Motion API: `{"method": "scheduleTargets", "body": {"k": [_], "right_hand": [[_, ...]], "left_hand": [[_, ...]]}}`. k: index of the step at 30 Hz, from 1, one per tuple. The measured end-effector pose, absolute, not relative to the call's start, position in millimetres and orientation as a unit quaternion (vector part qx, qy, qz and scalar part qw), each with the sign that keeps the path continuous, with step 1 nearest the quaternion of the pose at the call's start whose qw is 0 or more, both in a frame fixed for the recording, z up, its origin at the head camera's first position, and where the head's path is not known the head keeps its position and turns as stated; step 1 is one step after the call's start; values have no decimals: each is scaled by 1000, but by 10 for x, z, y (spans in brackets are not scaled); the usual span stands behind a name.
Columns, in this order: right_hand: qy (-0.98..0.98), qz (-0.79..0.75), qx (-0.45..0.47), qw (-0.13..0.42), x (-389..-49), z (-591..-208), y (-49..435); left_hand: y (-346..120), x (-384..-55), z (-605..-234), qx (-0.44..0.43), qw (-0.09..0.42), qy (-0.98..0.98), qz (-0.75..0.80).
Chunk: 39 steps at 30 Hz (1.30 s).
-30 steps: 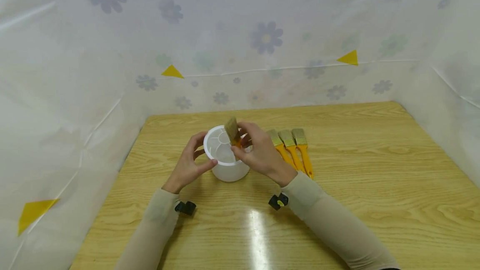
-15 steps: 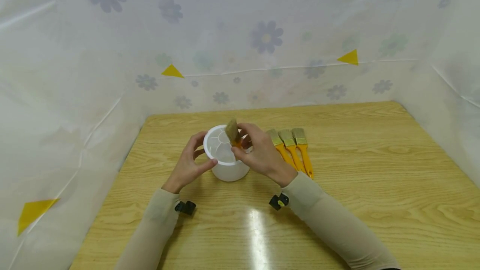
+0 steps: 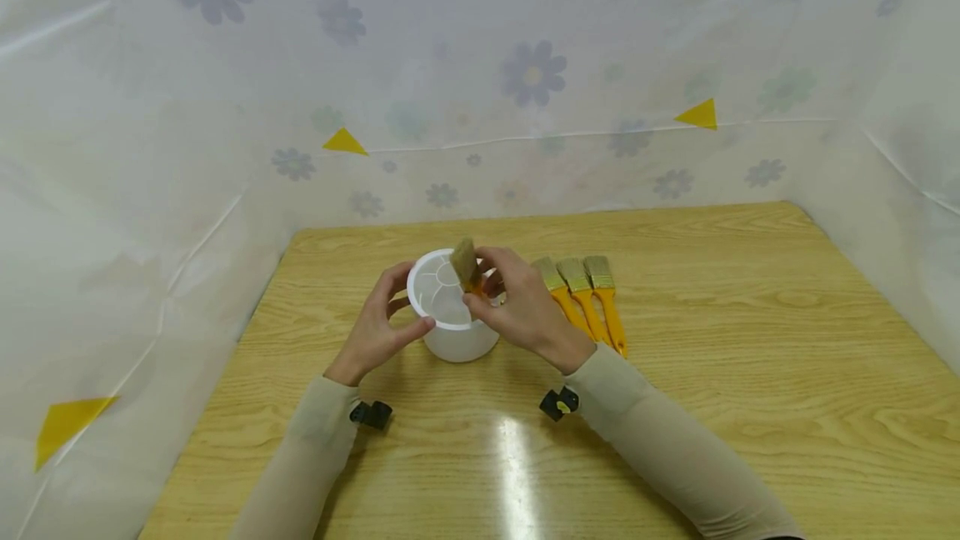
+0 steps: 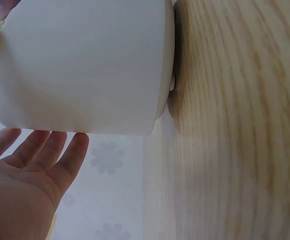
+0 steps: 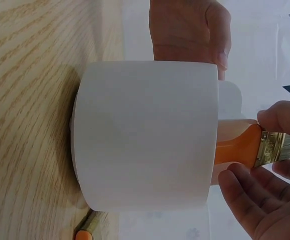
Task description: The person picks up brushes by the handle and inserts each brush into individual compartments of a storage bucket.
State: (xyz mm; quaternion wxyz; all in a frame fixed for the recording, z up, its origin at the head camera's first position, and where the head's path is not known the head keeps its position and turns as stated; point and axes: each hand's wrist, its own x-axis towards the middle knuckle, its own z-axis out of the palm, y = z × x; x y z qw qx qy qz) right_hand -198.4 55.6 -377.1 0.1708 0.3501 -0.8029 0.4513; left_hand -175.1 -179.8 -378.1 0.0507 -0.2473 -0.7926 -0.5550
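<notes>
A white round pen holder (image 3: 459, 347) with dividers inside stands at the middle of the table. My left hand (image 3: 377, 330) holds it from the left, thumb at the near rim and fingers along the far side; in the left wrist view the fingertips (image 4: 78, 142) touch its wall. My right hand (image 3: 519, 300) pinches a flat paintbrush (image 3: 462, 258) by its metal band, bristles up. In the right wrist view the brush's orange handle (image 5: 239, 146) goes down inside the holder's rim, its lower end hidden by the wall.
Three more paintbrushes (image 3: 576, 275) with orange handles lie side by side on the wooden table (image 3: 750, 340), just right of my right hand. Flower-patterned sheeting (image 3: 450, 65) with yellow triangles closes off the back and sides.
The paintbrush in my right hand has sunk very slightly toward the pen holder. My left hand and the holder have stayed in place.
</notes>
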Motion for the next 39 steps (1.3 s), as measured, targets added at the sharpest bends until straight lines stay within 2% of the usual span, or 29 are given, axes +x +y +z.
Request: {"method": "scheduleTargets", "body": {"k": [17,39], "right_hand": [[-800,465,340,169,-1983,-3785,615],[-823,453,299,168,-1944,-3754,918]], "left_hand": [[-1787,-1742,-3787,-235,55,-790,-563],[-1800,-1749,-3798,-247,50,-786,-565]]}}
